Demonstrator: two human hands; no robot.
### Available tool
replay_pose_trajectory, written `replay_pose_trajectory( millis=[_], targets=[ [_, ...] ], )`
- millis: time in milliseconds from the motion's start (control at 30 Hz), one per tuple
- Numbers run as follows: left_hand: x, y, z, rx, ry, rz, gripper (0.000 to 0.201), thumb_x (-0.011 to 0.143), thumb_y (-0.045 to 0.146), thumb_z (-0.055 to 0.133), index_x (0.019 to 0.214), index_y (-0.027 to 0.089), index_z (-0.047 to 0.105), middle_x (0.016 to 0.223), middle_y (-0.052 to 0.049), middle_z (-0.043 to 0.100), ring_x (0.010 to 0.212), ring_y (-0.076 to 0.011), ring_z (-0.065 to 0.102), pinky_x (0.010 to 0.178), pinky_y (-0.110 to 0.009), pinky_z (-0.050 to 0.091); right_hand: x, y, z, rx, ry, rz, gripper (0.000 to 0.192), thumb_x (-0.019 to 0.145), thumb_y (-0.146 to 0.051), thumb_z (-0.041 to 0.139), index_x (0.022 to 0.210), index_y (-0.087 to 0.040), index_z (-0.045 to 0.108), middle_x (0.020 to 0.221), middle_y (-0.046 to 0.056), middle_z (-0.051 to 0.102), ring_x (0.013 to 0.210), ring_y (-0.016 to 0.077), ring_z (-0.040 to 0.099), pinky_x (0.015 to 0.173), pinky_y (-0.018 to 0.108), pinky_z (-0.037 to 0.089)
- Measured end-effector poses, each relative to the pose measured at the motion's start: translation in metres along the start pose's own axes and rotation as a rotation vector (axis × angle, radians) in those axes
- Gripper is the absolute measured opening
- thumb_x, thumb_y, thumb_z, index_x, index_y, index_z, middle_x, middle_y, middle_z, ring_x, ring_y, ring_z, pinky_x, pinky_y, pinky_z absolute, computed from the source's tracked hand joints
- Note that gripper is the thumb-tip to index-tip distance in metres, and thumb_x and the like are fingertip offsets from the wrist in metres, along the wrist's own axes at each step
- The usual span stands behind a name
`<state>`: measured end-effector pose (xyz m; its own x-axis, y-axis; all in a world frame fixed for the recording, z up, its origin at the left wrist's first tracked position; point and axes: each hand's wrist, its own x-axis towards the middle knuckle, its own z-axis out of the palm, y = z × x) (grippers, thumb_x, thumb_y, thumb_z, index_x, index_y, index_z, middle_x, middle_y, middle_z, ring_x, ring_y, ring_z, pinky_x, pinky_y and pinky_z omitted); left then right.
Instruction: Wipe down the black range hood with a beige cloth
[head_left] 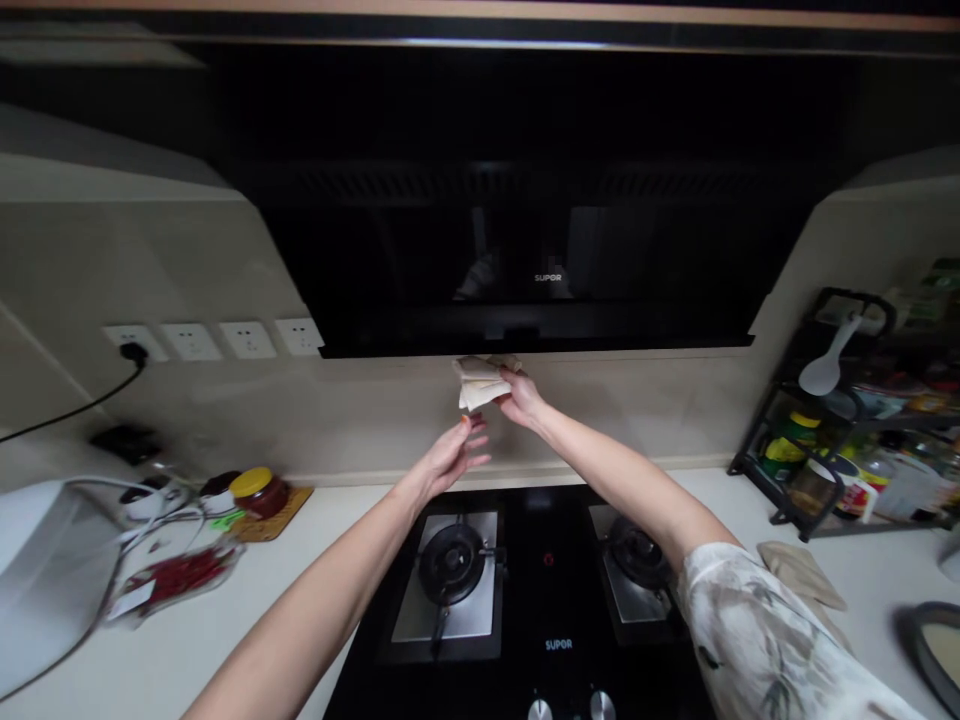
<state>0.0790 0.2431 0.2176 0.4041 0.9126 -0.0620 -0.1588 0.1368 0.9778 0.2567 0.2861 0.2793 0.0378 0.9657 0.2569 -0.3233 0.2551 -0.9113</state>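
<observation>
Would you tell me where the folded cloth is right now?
In the head view, the folded cloth is pinched in the right hand at the lower edge of the range hood, above the left hand.

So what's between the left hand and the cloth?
Nothing: in the head view, only bare wall shows between the left hand and the cloth.

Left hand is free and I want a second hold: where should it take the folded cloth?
Take the folded cloth by its lower left corner, coming from below-left. That layered end sticks out clear of the right hand, which pinches its right side; the left hand is open just beneath.
</observation>
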Motion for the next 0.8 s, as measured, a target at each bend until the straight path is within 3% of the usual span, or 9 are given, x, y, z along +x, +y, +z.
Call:
replay_pose_trajectory(
  millis=[100, 167, 333, 400, 467, 567, 700, 800],
  targets=[
    [0.004, 0.021, 0.008, -0.297, 0.023, 0.06, 0.044, 0.117, 0.051, 0.055, 0.145, 0.021, 0.071, 0.168, -0.018, 0.061, 0.149, -0.0337, 0.063, 0.11, -0.05, 0.064, -0.009, 0.01, 0.007, 0.211, -0.091, 0.132, 0.033, 0.085, -0.028, 0.072, 0.117, -0.022, 0.065, 0.104, 0.008, 0.081, 0.106, 0.0276, 0.079, 0.1, 0.045, 0.066],
    [0.006, 0.031, 0.012, -0.444, 0.087, 0.085, 0.035, 0.116, 0.039, 0.059, 0.138, 0.016, 0.073, 0.15, -0.019, 0.073, 0.139, -0.0321, 0.07, 0.11, -0.047, 0.064, -0.013, 0.011, 0.004, 0.162, -0.139, 0.135, 0.038, 0.082, -0.029, 0.076, 0.118, -0.022, 0.067, 0.109, 0.008, 0.081, 0.109, 0.0276, 0.078, 0.104, 0.044, 0.065],
    [0.005, 0.048, 0.017, -0.662, 0.217, 0.102, 0.019, 0.108, 0.011, 0.062, 0.122, 0.01, 0.074, 0.11, -0.015, 0.083, 0.105, -0.0275, 0.082, 0.102, -0.042, 0.068, -0.016, -0.009, -0.016, -0.394, -0.228, 0.038, 0.074, 0.082, -0.026, 0.075, 0.155, -0.025, 0.065, 0.127, 0.007, 0.08, 0.111, 0.0256, 0.076, 0.112, 0.048, 0.061],
    [0.004, 0.054, 0.011, -0.664, 0.297, 0.096, 0.02, 0.103, 0.002, 0.061, 0.116, 0.011, 0.074, 0.097, -0.011, 0.081, 0.087, -0.0233, 0.082, 0.094, -0.039, 0.071, -0.014, -0.025, -0.03, -0.713, -0.177, -0.068, 0.074, 0.089, -0.029, 0.071, 0.162, -0.024, 0.062, 0.14, 0.011, 0.077, 0.121, 0.029, 0.074, 0.118, 0.053, 0.057],
    [0.003, 0.061, -0.003, -0.656, 0.416, 0.113, 0.024, 0.1, -0.003, 0.061, 0.114, 0.012, 0.072, 0.088, -0.006, 0.078, 0.072, -0.0185, 0.077, 0.084, -0.035, 0.072, -0.012, -0.044, -0.051, -1.065, -0.062, -0.272, 0.066, 0.098, -0.033, 0.065, 0.163, -0.022, 0.064, 0.16, 0.017, 0.065, 0.142, 0.0351, 0.065, 0.128, 0.059, 0.048],
    [0.002, 0.075, -0.04, -0.672, 0.6, 0.159, 0.027, 0.104, 0.002, 0.06, 0.124, 0.017, 0.069, 0.088, -0.003, 0.076, 0.064, -0.0155, 0.073, 0.076, -0.034, 0.072, -0.005, -0.072, -0.094, -1.502, 0.139, -0.513, 0.065, 0.107, -0.037, 0.053, 0.17, -0.024, 0.057, 0.183, 0.019, 0.037, 0.164, 0.0447, 0.039, 0.132, 0.075, 0.032],
    [0.0, 0.096, -0.097, -0.717, 0.806, 0.189, 0.038, 0.109, 0.009, 0.055, 0.143, 0.026, 0.061, 0.114, -0.008, 0.08, 0.079, -0.02, 0.081, 0.08, -0.043, 0.073, 0.009, -0.09, -0.149, -1.779, 0.345, -0.528, 0.07, 0.111, -0.041, 0.049, 0.177, -0.019, 0.044, 0.187, 0.023, 0.023, 0.171, 0.0483, 0.023, 0.125, 0.082, 0.032],
    [0.01, 0.111, -0.118, -0.725, 0.824, 0.213, 0.042, 0.109, 0.008, 0.054, 0.145, 0.027, 0.061, 0.133, -0.014, 0.078, 0.103, -0.0276, 0.084, 0.095, -0.054, 0.071, 0.016, -0.087, -0.171, -1.853, 0.491, -0.478, 0.076, 0.113, -0.047, 0.044, 0.178, -0.008, 0.038, 0.186, 0.03, 0.019, 0.171, 0.0477, 0.023, 0.126, 0.077, 0.033]
  ],
)
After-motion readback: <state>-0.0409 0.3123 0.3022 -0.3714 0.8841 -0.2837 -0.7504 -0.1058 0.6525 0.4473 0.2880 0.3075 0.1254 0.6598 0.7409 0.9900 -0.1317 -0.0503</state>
